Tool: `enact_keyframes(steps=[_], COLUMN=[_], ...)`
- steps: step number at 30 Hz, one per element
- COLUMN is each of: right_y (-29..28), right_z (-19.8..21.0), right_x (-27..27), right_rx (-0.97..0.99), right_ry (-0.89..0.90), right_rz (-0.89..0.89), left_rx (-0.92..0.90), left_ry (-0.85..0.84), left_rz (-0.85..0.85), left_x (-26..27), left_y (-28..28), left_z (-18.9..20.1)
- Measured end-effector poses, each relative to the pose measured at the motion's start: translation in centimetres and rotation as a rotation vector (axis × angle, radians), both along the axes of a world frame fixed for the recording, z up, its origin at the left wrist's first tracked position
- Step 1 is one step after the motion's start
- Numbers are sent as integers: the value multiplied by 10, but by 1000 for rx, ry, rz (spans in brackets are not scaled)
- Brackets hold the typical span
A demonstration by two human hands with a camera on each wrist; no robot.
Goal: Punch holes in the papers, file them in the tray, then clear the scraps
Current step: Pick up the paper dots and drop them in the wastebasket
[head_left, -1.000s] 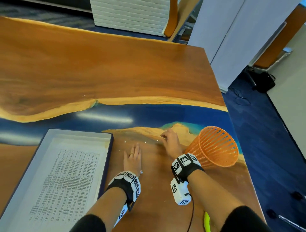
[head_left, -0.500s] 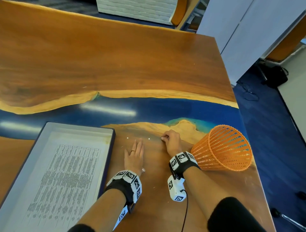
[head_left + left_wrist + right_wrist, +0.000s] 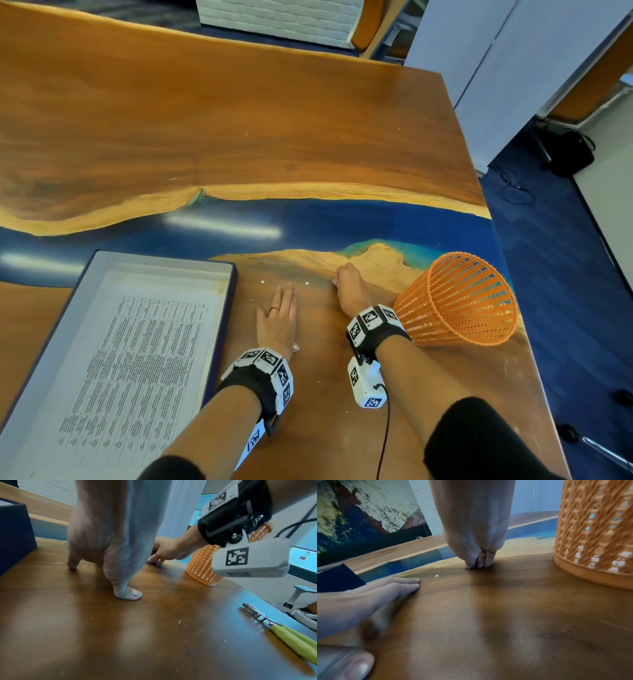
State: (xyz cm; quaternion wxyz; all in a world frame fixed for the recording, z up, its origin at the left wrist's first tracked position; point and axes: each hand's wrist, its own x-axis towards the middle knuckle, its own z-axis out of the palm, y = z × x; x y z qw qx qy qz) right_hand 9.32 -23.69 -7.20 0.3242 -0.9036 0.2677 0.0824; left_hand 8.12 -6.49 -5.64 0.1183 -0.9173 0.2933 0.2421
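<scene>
A dark-rimmed tray [image 3: 219,342] at the left holds a printed paper [image 3: 137,359]. Two tiny white paper scraps [image 3: 262,282] [image 3: 307,283] lie on the wood beyond my left hand [image 3: 279,315], which rests flat and holds nothing. My right hand [image 3: 346,287] has its fingertips [image 3: 479,563] bunched on the table, pinching a third scrap that they mostly hide. One scrap [image 3: 436,575] shows in the right wrist view, between the two hands. An orange mesh basket [image 3: 459,301] stands just right of my right wrist.
A hole punch with green handles [image 3: 283,635] lies near the table's front right edge. The table's right edge [image 3: 507,308] runs close behind the basket, with blue carpet below. A white partition [image 3: 496,68] stands at the far right.
My head has tilted, so the scene has shifted in view. My right fingertips have closed over the rightmost scrap. The left hand has stayed flat.
</scene>
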Motion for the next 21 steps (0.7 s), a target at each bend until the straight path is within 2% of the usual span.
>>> enact_keyframes(steps=[3, 9, 18, 21], right_y=[0, 5, 4, -15], right_z=[0, 15, 98, 132], right_x=[-4, -13, -36, -55], right_rx=[-89, -61, -11, -54], right_ry=[22, -57, -378, -465], right_rz=[84, 55, 32, -18], left_rx=[-12, 3, 41, 36], left_ry=[-8, -11, -36, -43], left_rz=[5, 7, -20, -35], left_x=[-1, -2, -8, -10], left_y=[1, 0, 0, 3], left_z=[0, 1, 5, 7])
